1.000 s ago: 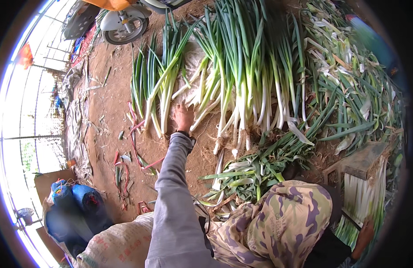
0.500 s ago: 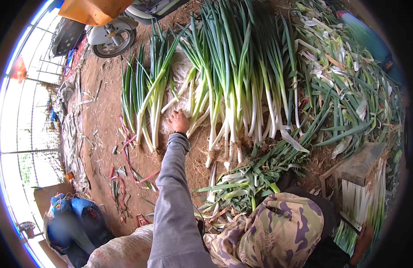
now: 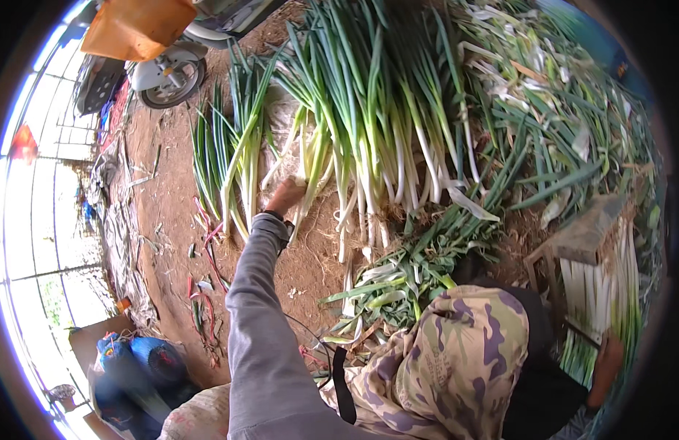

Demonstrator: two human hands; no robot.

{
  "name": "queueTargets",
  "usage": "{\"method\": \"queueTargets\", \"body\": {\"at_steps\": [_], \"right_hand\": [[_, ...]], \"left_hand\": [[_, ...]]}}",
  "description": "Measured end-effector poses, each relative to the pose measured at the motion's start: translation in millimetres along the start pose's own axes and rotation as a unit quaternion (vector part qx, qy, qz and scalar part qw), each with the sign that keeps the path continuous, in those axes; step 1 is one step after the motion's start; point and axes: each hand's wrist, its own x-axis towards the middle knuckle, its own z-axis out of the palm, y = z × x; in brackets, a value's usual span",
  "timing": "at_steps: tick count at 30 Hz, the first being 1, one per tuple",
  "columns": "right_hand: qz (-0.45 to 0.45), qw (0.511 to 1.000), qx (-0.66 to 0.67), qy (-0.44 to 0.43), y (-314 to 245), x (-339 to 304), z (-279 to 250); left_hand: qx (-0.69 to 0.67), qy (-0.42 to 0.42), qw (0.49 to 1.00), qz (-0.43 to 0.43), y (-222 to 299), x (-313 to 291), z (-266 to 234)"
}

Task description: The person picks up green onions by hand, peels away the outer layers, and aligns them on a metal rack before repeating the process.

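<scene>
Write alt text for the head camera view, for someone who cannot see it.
A person's left hand, in a grey sleeve, reaches into a big pile of green onions lying on a dirt floor. Trimmed leaves lie by their camouflage-clad knee, and a scooter stands beyond.

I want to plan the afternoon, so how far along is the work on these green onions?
Done: a row of cleaned white stalks sits packed beside the wooden stand, and trimmed leaves lie by the knee. In hand: the left hand reaches into the big pile of green onions on the dirt; the right hand rests near the packed stalks. Left: most of that pile, roots on, plus a smaller bunch.
</scene>
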Motion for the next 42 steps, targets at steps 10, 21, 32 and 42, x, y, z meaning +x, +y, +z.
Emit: {"method": "queueTargets", "body": {"at_steps": [10,21,32,42], "right_hand": [[-0.037,0.997,0.052,0.033,-12.4,-22.2,-14.4],[-0.034,0.991,0.104,0.074,-27.0,-70.6,-33.6],[-0.09,0.973,0.175,0.121,-41.8,-62.4,-19.7],[-0.053,0.98,0.166,0.099,-26.3,-85.7,-21.6]], "left_hand": [[-0.221,-0.075,0.972,-0.005,54.4,-48.6,-25.5],[-0.2,-0.146,0.968,0.04,81.1,-84.3,-72.2],[-0.017,0.0,0.925,0.378,-14.5,-169.2,-97.9],[-0.38,-0.145,0.899,0.165,39.1,-259.7,39.9]]}}
